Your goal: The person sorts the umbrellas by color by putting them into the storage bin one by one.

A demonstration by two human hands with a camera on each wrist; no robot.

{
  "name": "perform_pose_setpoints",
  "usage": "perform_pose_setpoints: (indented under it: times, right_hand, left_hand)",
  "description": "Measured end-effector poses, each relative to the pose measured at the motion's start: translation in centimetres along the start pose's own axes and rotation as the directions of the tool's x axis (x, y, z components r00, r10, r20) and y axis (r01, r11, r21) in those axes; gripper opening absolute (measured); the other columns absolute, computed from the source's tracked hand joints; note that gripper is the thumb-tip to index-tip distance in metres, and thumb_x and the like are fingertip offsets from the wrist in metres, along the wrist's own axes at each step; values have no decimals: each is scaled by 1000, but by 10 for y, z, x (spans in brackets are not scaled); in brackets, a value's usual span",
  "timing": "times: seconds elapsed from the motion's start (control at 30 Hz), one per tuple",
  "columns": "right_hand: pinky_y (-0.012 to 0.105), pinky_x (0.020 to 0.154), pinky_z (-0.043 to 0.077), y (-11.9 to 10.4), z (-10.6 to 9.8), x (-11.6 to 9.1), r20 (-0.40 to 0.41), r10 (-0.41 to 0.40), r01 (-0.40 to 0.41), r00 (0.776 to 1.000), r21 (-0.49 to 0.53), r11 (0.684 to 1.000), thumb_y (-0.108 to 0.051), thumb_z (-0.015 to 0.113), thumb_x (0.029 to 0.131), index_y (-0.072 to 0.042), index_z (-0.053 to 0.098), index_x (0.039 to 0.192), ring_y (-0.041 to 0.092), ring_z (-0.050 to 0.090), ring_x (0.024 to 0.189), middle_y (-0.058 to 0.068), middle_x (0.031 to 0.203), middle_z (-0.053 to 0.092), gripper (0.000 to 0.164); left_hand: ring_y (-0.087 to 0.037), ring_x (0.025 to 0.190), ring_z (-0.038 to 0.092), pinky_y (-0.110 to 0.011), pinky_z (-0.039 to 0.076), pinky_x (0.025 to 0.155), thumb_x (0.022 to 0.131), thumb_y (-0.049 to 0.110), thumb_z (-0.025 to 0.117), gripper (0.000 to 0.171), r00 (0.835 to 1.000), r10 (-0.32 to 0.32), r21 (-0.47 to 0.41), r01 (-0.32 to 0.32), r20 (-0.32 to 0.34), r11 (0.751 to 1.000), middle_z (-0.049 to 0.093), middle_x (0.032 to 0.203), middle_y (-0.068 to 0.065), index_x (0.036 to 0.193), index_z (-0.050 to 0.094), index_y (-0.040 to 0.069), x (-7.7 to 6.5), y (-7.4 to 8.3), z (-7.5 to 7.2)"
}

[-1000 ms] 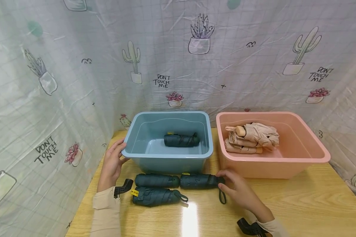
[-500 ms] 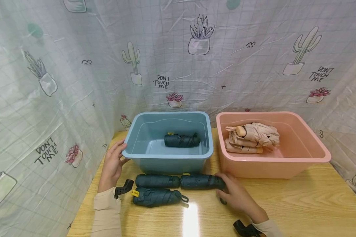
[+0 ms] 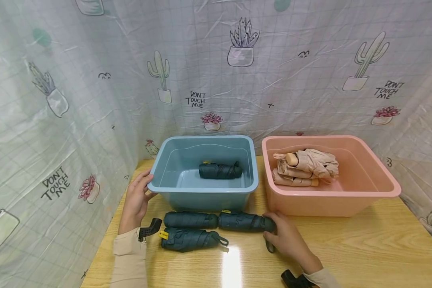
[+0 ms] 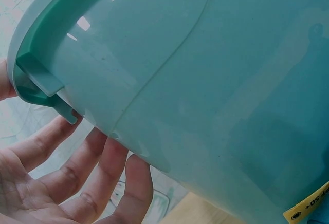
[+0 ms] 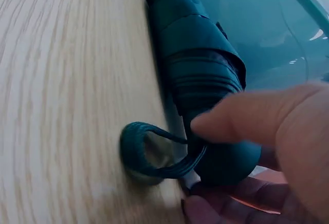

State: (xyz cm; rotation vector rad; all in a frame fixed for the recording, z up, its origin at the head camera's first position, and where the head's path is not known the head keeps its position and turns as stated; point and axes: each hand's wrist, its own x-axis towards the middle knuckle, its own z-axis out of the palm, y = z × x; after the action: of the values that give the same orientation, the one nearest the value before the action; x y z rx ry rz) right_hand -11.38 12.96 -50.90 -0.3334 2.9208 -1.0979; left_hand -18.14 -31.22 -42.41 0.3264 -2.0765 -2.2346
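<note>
My left hand (image 3: 137, 196) holds the rim of the blue plastic bin (image 3: 203, 190) at its left front corner; in the left wrist view its fingers (image 4: 110, 167) touch the outer wall. On the table, a dark green folded umbrella (image 3: 237, 221) lies lengthwise before the bin, its handle end gripped by my right hand (image 3: 286, 236). The right wrist view has the thumb on top of the handle, fingers beneath, and a wrist loop (image 5: 136, 149) hanging beside. Two similar folded umbrellas (image 3: 189, 239) lie to the left, and another umbrella (image 3: 219, 171) is inside the bin.
To the right stands a pink bin (image 3: 320, 206) with several beige folded umbrellas (image 3: 315, 164) piled at its left side. A patterned curtain (image 3: 216, 80) hangs close behind both bins. The wooden table (image 3: 367, 248) extends in front and to the right.
My right hand has moved slightly down and closed further around the umbrella's handle end, which has tilted a little toward me. The left hand stays on the bin.
</note>
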Motion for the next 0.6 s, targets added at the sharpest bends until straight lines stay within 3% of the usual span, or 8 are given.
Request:
perform_pose_setpoints:
  times: [0.1,0.2,0.47,0.6]
  right_hand:
    - [26,68,46,1,-2,-2,-5,30,-29,1000,118,993,-9,83,76,-12,69,119,10,54,76,3,100,62,46]
    - [22,62,46,2,-4,-2,7,54,-54,998,267,962,-6,83,76,-10,69,118,8,54,69,5,94,62,45]
    - [23,68,53,1,-11,-2,66,40,-67,997,494,867,-3,84,78,2,65,121,8,63,78,16,104,70,47]
    - [24,74,57,2,-11,-1,119,18,-87,993,607,790,1,80,81,9,59,127,8,69,90,28,118,65,51]
  left_hand:
    - [-8,110,62,-36,51,92,105,36,58,53,1000,0,0,0,3,1000,64,122,11,150,50,8,1,0,1]
    - [-8,110,62,-35,52,92,105,36,58,53,1000,3,-1,-3,1,1000,64,122,11,149,51,8,1,0,1]
    - [-7,107,63,-32,53,90,105,34,57,52,1000,8,-6,-8,-4,1000,64,120,11,149,51,6,0,0,1]
    - [-7,107,63,-31,54,89,105,34,58,52,1000,9,-10,-9,-7,1000,64,119,11,148,51,5,0,-1,-1]
